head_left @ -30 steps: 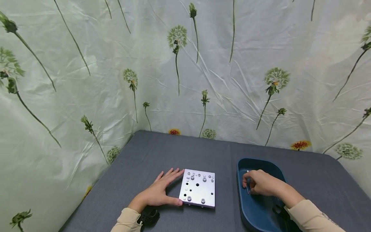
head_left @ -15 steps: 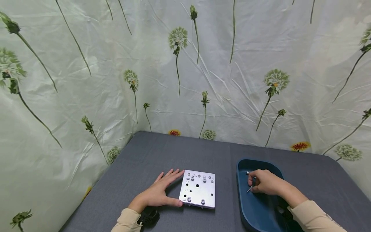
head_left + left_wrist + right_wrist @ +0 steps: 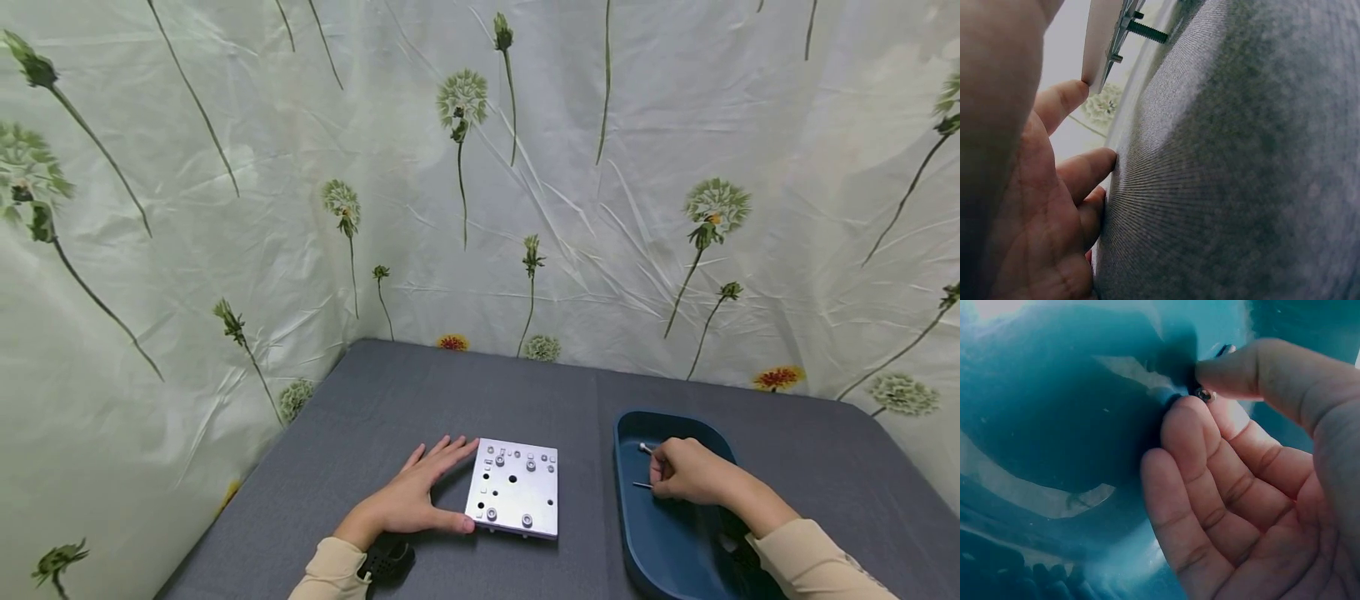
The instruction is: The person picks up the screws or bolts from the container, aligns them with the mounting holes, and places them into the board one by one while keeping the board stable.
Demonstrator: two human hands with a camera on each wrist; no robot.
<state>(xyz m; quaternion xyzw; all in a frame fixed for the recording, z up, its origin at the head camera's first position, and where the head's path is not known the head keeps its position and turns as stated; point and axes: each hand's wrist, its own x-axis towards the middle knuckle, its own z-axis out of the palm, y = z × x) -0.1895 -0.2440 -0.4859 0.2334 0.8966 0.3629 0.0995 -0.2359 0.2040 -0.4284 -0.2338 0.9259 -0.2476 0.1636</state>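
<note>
A square silver metal plate [image 3: 513,487] with holes and several socket-head screws lies left of the tray. My left hand [image 3: 416,496] is spread beside it, thumb at the near left corner and index fingertip at the far left corner. In the left wrist view, a threaded screw end [image 3: 1147,31] pokes out under the plate. Inside the blue tray [image 3: 628,533], my right hand [image 3: 690,471] pinches a thin metal screw [image 3: 642,485] whose shank sticks out leftward. A second screw [image 3: 645,448] shows at the index finger. A socket head [image 3: 1205,394] sits below the thumb tip in the right wrist view.
A grey cloth covers the table [image 3: 450,392]. Behind it and to the left hangs a pale curtain [image 3: 405,167] printed with flowers. A black wrist device [image 3: 388,562] sits under my left wrist. The tray's raised rim surrounds my right hand.
The screw at my right fingers has swung from upright to nearly level, its shank now pointing left. My right hand has shifted slightly right. My left hand and the plate stay put.
</note>
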